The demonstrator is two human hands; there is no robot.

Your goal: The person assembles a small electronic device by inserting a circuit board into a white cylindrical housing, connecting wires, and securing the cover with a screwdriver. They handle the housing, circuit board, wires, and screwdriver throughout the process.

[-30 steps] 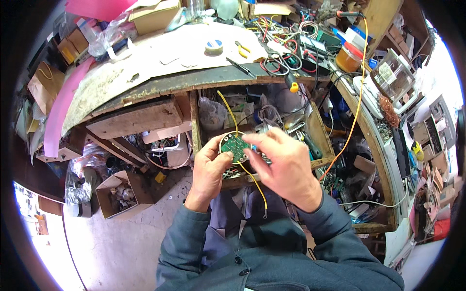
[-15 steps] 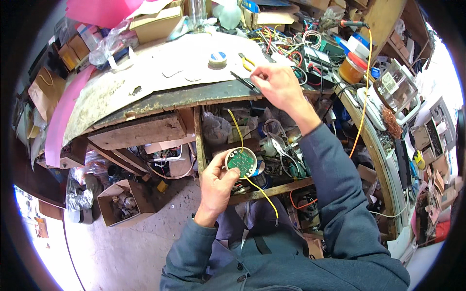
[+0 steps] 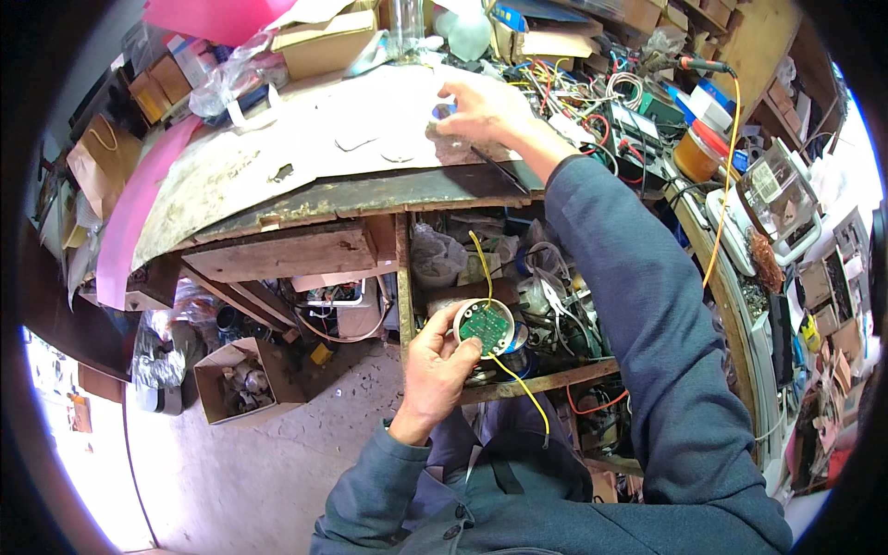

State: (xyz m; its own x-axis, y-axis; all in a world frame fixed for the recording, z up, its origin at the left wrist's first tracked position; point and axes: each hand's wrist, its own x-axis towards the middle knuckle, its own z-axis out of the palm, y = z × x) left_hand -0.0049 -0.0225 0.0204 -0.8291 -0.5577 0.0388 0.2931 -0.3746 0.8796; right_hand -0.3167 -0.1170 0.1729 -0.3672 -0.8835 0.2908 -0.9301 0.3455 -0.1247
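Held in my left hand (image 3: 439,375) is a round green circuit board (image 3: 487,326) set in a white ring-shaped housing, my thumb pressing its lower edge. A yellow wire (image 3: 481,259) sticks up from it, and another yellow wire (image 3: 525,393) hangs below. Over the bench, my right hand (image 3: 481,111) reaches with thumb and fingers apart around a small round container (image 3: 442,111); only its blue part shows, the rest lost in glare and behind the fingers. Black tweezers (image 3: 499,168) lie near my right wrist.
Tangled wires and test leads (image 3: 592,102) heap at the back right, beside an amber jar (image 3: 698,153) with a red rim. A soldering iron (image 3: 705,65) rests above, its orange cord hanging down. Below the bench, an open drawer (image 3: 555,375) is crammed with parts; a cardboard box (image 3: 245,379) stands left.
My right hand has moved forward and left from beside the tweezers to the round container, its fingers spreading. The left hand still holds the circuit board; the view has shifted slightly.
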